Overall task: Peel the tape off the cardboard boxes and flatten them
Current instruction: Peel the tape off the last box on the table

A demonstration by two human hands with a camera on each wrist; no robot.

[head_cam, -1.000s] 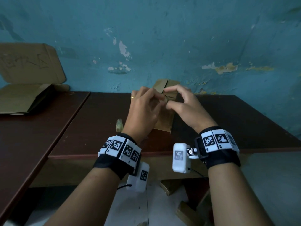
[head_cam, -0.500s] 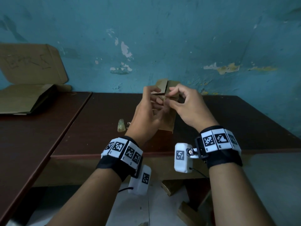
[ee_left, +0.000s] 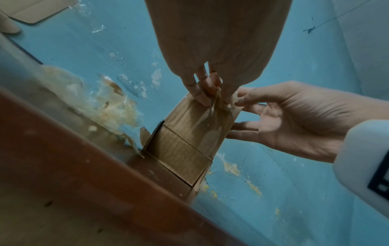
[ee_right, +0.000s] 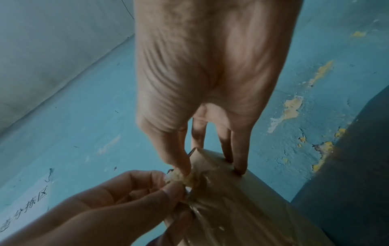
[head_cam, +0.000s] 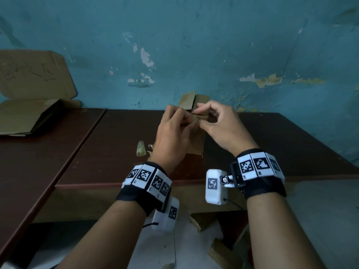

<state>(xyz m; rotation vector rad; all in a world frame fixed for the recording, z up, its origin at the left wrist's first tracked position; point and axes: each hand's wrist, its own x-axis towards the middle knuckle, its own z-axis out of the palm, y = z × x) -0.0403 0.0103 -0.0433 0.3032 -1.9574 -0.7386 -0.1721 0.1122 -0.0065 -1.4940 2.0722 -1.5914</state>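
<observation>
Both hands at box [head_cam: 196,140] top, box upright mid-counter [head_cam: 108,152]. Left hand [head_cam: 172,133] grip pinches crumpled tape [ee_right: 183,178] at top edge; right hand [head_cam: 219,125] grip pinches box rim just beside. Tape strip runs down box's near face, so likely pull downward.

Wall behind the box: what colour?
Blue wall, with peeling patches; clearest in the head view.

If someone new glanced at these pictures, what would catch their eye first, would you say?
Both hands meet at the top of a small upright cardboard box at the middle of the dark table: the left hand and right hand pinch crumpled clear tape there. Wads of peeled tape lie left of the box, and flattened cardboard rests far left by the peeling blue wall.
</observation>
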